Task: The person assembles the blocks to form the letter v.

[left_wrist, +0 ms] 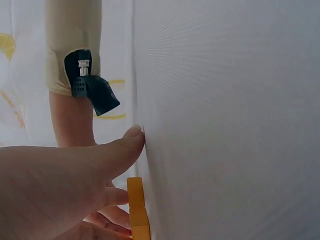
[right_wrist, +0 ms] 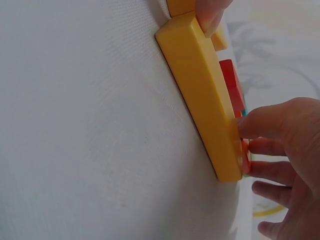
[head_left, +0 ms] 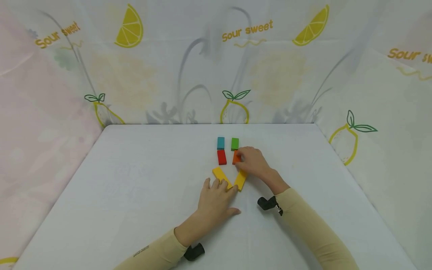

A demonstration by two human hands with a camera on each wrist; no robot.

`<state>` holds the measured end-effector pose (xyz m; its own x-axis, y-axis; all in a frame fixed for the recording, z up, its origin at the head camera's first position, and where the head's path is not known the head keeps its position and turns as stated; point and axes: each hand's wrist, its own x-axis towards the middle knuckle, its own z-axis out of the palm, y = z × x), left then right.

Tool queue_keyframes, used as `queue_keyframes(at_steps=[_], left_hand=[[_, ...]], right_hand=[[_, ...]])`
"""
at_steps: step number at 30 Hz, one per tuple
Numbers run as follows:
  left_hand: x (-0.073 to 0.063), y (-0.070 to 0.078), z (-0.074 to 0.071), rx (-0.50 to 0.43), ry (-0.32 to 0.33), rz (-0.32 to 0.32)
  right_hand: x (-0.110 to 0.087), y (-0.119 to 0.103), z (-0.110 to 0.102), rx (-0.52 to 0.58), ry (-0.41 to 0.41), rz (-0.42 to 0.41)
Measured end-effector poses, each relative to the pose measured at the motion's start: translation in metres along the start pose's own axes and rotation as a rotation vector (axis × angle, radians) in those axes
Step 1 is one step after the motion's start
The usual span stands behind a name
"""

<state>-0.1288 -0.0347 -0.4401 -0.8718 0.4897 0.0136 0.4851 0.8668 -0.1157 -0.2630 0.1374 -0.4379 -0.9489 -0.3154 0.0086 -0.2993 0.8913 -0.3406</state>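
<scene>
Two yellow blocks lie in a V, the left yellow block (head_left: 218,173) slanting toward the near end of the right yellow block (head_left: 240,181). My left hand (head_left: 213,204) is spread flat-fingered over them, its fingertips touching the yellow pieces near the V's point, thumb held out to the side. Beyond the V, my right hand (head_left: 254,162) pinches an orange block (head_left: 235,158) between thumb and fingers, hiding part of it. The right wrist view shows the right thumb beside the far end of the yellow block (right_wrist: 200,95).
A red block (head_left: 221,157) lies left of the orange one. Behind these are a blue block (head_left: 221,143) and a green block (head_left: 234,144). All rest on a white table (head_left: 152,168), with a lemon-patterned cloth (head_left: 189,75) behind it.
</scene>
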Motion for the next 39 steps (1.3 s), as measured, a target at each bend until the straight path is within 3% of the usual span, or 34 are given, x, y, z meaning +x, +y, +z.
queue_keyframes(at_steps=[8,17,25,31,39], left_hand=[[-0.001,0.000,0.001,0.004,-0.011,0.000],[-0.002,-0.001,0.001,0.010,-0.005,-0.010],[-0.001,0.000,0.003,0.014,-0.001,-0.005],[0.000,0.000,0.003,0.027,0.015,-0.003],[0.000,0.000,0.005,0.023,0.018,0.002]], right_hand=[[-0.001,0.001,-0.001,-0.004,-0.009,-0.003],[-0.001,0.004,-0.004,-0.006,0.049,-0.034],[-0.008,0.008,-0.017,0.077,0.085,0.011],[-0.010,0.016,-0.024,0.134,0.068,0.043],[-0.013,0.025,-0.026,0.084,0.092,0.035]])
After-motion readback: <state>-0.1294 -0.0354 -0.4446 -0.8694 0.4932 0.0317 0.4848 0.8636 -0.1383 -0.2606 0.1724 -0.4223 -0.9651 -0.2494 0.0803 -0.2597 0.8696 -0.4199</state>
